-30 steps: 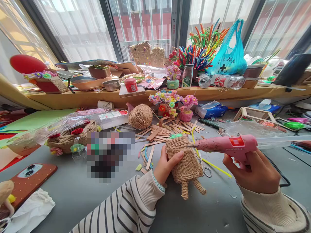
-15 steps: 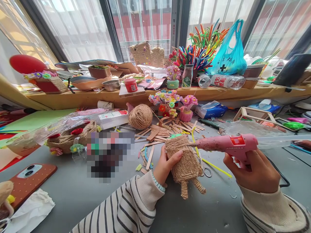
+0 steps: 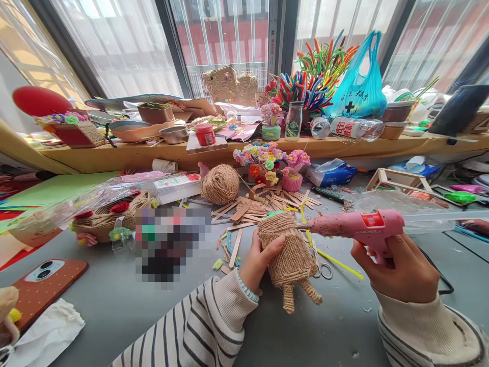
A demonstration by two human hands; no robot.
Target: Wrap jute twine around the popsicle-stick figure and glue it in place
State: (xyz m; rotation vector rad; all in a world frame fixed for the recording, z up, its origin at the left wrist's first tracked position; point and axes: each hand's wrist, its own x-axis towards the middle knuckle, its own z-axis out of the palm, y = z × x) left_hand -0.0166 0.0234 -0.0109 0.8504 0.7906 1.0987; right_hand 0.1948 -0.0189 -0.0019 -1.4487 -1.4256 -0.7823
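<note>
A twine-wrapped figure (image 3: 292, 262) with two short legs is tilted above the grey table. My left hand (image 3: 263, 257) grips it from the left, thumb across its front and the other fingers hidden behind. My right hand (image 3: 401, 265) is closed round the handle of a pink hot glue gun (image 3: 355, 225), whose nozzle points left at the figure's upper right edge, seemingly touching it. A clear glue stick (image 3: 431, 219) juts from the gun's back. Scissors (image 3: 324, 271) lie partly hidden behind the figure.
Behind the figure lie wooden craft sticks (image 3: 244, 210), a twine ball (image 3: 220, 183) and a yellow pipe cleaner (image 3: 340, 262). A twine basket (image 3: 95, 224) and a phone (image 3: 49, 285) are at left. The gun's black cable (image 3: 445, 280) trails at right.
Almost nothing differs. The whole view has shifted very slightly; both hands keep their hold, with the nozzle staying at the figure's upper right edge.
</note>
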